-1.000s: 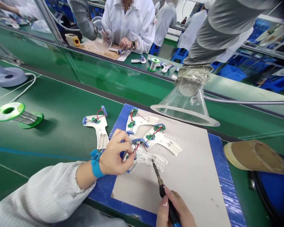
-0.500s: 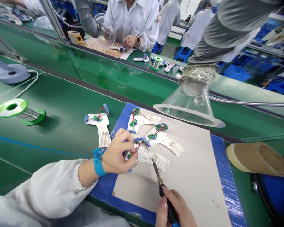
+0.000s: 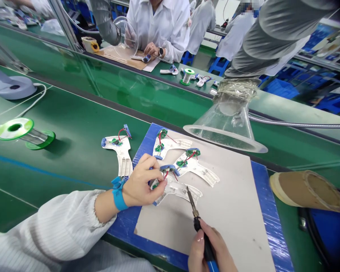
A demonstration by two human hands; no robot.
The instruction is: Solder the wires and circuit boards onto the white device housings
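My left hand [image 3: 141, 183] is closed in a pinch on the wires and small green board of a white plastic part [image 3: 179, 190] lying on the grey mat [image 3: 232, 211]. My right hand [image 3: 211, 251] grips a soldering iron [image 3: 197, 219] at the bottom edge; its tip hovers over the part's right end. Two similar white parts [image 3: 170, 143] [image 3: 197, 166] with green boards and red wires lie just beyond on the mat. A fourth part [image 3: 119, 149] rests on the green belt [image 3: 65, 143] to the left.
A clear fume-extraction funnel [image 3: 229, 126] on a grey hose hangs over the mat's far edge. A green solder spool [image 3: 24, 132] lies at left, a lamp base [image 3: 13, 87] beyond it. A brown cardboard roll [image 3: 307, 189] sits right. People in white coats work across the belt.
The soldering iron's tip has shifted slightly right, off the part's middle toward its right end. My left hand keeps its pinch in the same place.
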